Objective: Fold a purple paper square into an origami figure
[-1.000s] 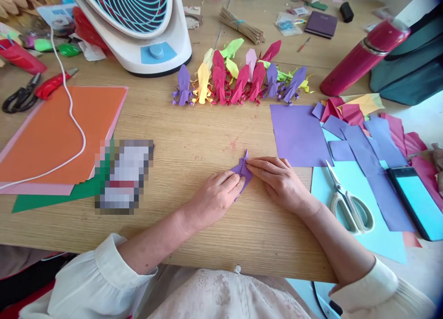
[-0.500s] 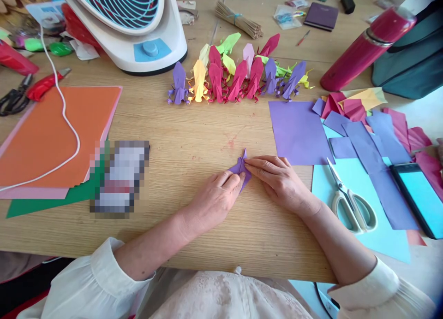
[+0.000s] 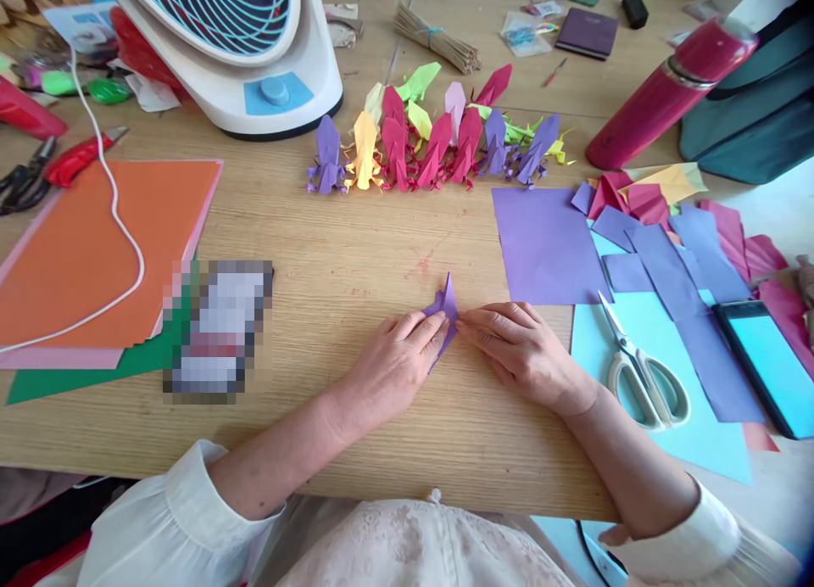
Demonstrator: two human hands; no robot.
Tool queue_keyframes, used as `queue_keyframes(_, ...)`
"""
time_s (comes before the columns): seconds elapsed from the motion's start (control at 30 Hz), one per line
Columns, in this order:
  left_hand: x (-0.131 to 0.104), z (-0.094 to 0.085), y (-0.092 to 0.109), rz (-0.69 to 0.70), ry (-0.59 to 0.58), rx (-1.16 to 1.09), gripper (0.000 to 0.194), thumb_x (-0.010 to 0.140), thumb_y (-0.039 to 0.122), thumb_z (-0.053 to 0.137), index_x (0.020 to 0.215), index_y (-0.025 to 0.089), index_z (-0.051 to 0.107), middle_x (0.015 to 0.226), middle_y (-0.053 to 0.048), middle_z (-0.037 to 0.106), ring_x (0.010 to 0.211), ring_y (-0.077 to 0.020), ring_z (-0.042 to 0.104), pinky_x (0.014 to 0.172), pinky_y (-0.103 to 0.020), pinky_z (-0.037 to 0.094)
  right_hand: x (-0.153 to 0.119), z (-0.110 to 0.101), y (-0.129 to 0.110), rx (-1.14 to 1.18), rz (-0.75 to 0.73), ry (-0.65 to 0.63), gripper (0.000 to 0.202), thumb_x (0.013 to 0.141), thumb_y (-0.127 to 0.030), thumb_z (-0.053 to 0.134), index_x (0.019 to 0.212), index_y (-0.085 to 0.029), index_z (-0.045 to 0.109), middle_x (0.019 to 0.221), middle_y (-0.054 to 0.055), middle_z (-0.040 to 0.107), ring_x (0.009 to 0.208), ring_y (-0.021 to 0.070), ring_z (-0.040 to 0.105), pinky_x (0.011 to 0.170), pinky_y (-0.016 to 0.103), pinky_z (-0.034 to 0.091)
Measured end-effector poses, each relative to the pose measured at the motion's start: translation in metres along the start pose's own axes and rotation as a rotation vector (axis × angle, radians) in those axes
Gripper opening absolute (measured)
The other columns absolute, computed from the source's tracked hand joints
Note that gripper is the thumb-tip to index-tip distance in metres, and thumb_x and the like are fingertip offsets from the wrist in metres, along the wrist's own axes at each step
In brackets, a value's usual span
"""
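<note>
A small folded piece of purple paper [image 3: 449, 297] lies on the wooden table in front of me, one narrow point standing up and away from me. My left hand [image 3: 398, 362] is closed on its left side, fingers pressing it to the table. At its right edge my right hand [image 3: 525, 349] pinches with thumb and fingers together; the fingertips meet the paper's edge. Part of the paper is hidden under the left fingers. Farther back stands a row of folded paper figures [image 3: 395, 146] in purple, yellow, red and green.
To the right lie a purple sheet [image 3: 550, 243], scissors [image 3: 642, 375], paper strips [image 3: 667, 265] and a phone [image 3: 766, 366]. A red flask [image 3: 667, 99] stands behind them. At left are orange paper [image 3: 108, 239], a blurred phone [image 3: 222, 324], a white cable [image 3: 136, 256] and a fan [image 3: 273, 91].
My right fingers have shifted slightly right and toward me, from the paper's upper part to its right edge. The pointed flap now shows wider. My left hand has barely moved.
</note>
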State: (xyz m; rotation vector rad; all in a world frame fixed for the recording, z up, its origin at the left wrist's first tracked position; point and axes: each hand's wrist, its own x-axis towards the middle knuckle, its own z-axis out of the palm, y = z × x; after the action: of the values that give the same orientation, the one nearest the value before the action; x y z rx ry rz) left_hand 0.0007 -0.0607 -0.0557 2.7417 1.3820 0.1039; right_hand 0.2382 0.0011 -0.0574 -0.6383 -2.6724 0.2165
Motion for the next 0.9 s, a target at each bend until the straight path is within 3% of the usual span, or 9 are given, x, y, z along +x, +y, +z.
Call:
queue_keyframes(0.33,0.003,0.000,0.003,-0.014,-0.017,-0.029,0.049,0.099,0.014,0.041,0.148,0.006,0.042,0.146,-0.016,0.052,0.124,-0.0286,0.051,0.103,-0.044,0.047,0.003,0.000,-0.003,0.034,0.040,-0.054,0.040,0.100,-0.012,0.046,0.137,-0.021,0.056,0.121,0.011,0.066,0.101,0.0261,0.059,0.083,0.041,0.048)
queue_keyframes(0.47,0.001,-0.022,-0.001,-0.030,-0.054,-0.143,0.052,0.094,0.012,0.046,0.147,0.008,0.044,0.146,-0.014,0.052,0.127,-0.0272,0.050,0.109,-0.043,0.045,0.001,0.001,-0.003,0.026,0.060,-0.053,0.037,0.099,-0.011,0.048,0.132,-0.019,0.060,0.115,0.012,0.065,0.095,0.0258,0.057,0.081,0.041,0.047)
queue_keyframes(0.57,0.000,-0.044,-0.005,0.059,-0.087,-0.225,0.061,0.088,0.008,0.047,0.148,0.009,0.042,0.154,-0.012,0.045,0.141,-0.0262,0.040,0.116,-0.041,0.039,0.000,0.002,-0.002,0.037,0.063,-0.034,0.034,0.099,-0.011,0.048,0.129,-0.018,0.062,0.114,0.013,0.064,0.097,0.0258,0.057,0.082,0.041,0.047)
queue_keyframes(0.67,0.008,-0.053,-0.006,0.077,-0.063,-0.230,0.050,0.092,0.011,0.044,0.142,0.011,0.050,0.147,-0.011,0.053,0.134,-0.0247,0.047,0.111,-0.041,0.043,0.000,0.002,-0.003,0.041,0.077,-0.045,0.035,0.098,-0.011,0.048,0.130,-0.018,0.061,0.116,0.013,0.063,0.098,0.0259,0.056,0.084,0.041,0.047)
queue_keyframes(0.77,0.022,-0.044,-0.005,0.032,-0.028,-0.109,0.042,0.100,0.020,0.041,0.139,0.011,0.054,0.143,-0.012,0.057,0.125,-0.0277,0.054,0.100,-0.045,0.048,0.000,0.001,-0.003,0.043,0.087,-0.058,0.035,0.098,-0.011,0.047,0.129,-0.020,0.062,0.117,0.013,0.064,0.099,0.0256,0.056,0.085,0.041,0.047)
queue_keyframes(0.9,0.027,-0.024,-0.007,0.068,-0.027,-0.006,0.042,0.103,0.026,0.040,0.140,0.011,0.054,0.150,-0.011,0.052,0.143,-0.0295,0.039,0.113,-0.051,0.036,0.001,0.000,-0.002,0.067,0.080,-0.051,0.034,0.098,-0.010,0.046,0.124,-0.020,0.065,0.115,0.012,0.065,0.099,0.0248,0.057,0.084,0.040,0.047)
